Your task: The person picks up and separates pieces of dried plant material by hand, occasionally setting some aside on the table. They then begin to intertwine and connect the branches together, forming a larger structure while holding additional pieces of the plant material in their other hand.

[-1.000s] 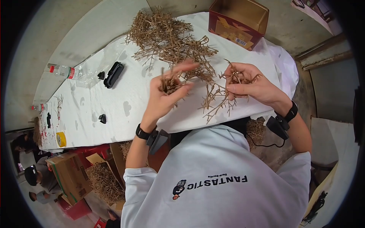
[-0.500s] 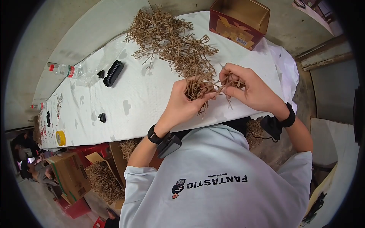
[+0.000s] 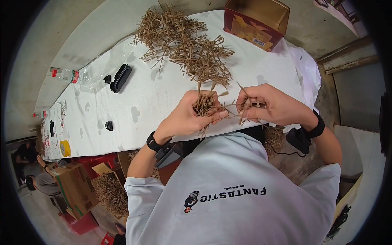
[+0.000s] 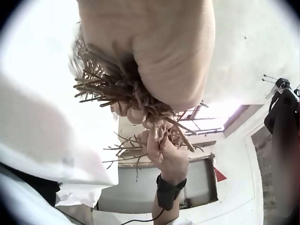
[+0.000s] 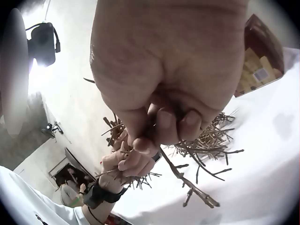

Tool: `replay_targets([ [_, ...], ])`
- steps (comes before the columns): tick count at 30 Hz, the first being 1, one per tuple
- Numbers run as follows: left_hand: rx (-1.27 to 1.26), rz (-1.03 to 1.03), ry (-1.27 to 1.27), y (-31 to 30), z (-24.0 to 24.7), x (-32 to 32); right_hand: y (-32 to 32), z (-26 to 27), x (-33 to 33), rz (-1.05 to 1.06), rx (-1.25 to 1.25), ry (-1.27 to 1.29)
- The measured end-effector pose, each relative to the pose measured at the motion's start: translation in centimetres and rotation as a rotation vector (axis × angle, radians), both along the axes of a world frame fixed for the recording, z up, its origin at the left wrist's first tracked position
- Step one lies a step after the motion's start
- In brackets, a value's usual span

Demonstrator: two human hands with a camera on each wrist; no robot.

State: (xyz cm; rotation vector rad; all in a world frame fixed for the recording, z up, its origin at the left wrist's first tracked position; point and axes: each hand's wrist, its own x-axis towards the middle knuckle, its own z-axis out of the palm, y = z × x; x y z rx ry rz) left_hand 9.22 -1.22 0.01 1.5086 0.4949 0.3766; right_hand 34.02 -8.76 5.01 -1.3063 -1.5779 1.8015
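Observation:
My left hand point(image 3: 181, 114) grips a thick bundle of dry brown twigs point(image 3: 205, 105), their hollow ends facing up in the head view. Close to its right, my right hand point(image 3: 281, 107) holds a smaller bunch of branched twigs point(image 5: 180, 173) between thumb and curled fingers. Thin stems bridge the short gap between the two hands. Both hands are above the near edge of the white-covered table point(image 3: 159, 96). Beyond them lies a loose heap of the same twigs point(image 3: 183, 47). In the left wrist view, my palm hides part of the bundle.
A red and gold box point(image 3: 249, 32) stands open at the table's far right. To the left lie a black case point(image 3: 121, 78), a plastic bottle point(image 3: 65, 76) and yellow tape point(image 3: 65, 148). Cartons point(image 3: 77, 190) and more twigs point(image 3: 110, 196) are below the table; people are behind them.
My left hand, apart on the left a second ago, has moved right beside my right hand with its bundle. In the last half second both hands have come slightly nearer my body.

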Motion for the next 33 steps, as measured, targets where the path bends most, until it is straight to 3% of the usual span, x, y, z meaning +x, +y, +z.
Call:
replay_targets([
  [4,0.144,-0.077,0.017,0.1,0.3,-0.6,0.0,0.8,0.2,-0.015,0.052,-0.141],
  [7,0.198,-0.106,0.039,-0.1,0.5,-1.1,-0.4,0.0,-0.2,0.068,0.334,-0.133],
  [10,0.288,-0.163,0.021,-0.2,0.4,-1.5,-0.5,0.5,-0.7,0.094,0.304,-0.193],
  [12,0.239,-0.166,0.072,0.0,0.6,-2.6,-0.4,0.2,-0.2,0.107,0.291,-0.222],
  [14,0.140,-0.176,0.168,0.9,0.9,-4.6,-0.2,-1.1,3.0,0.065,0.638,-0.474],
  [15,0.092,0.002,0.195,2.1,0.0,-7.0,-0.1,-1.0,5.0,0.060,0.641,-0.477],
  [16,0.036,0.180,0.225,2.9,-1.4,-9.0,-0.3,-1.0,6.9,-0.109,0.437,-0.431],
  [17,0.035,0.183,0.224,2.9,-2.1,-9.0,-0.2,-0.8,7.8,-0.269,0.234,-0.382],
  [18,-0.058,0.239,0.071,3.2,-2.6,-8.7,0.1,-0.8,7.6,-0.262,0.241,-0.385],
  [20,-0.252,0.333,-0.226,3.2,-3.4,-7.9,0.1,-1.1,5.7,-0.304,0.167,-0.105],
  [24,-0.333,0.407,-0.251,1.9,-4.4,-4.0,0.8,-2.2,3.2,-0.408,0.056,0.214],
  [29,-0.274,0.388,-0.268,1.7,-2.8,-1.5,1.2,-3.0,1.9,-0.482,0.120,0.288],
  [32,0.078,0.332,-0.028,1.9,-1.4,-0.6,1.6,-3.2,2.0,-0.454,0.041,0.318],
  [33,0.081,0.333,-0.029,1.8,-1.0,-0.2,1.7,-3.2,2.0,-0.441,0.001,0.333],
])
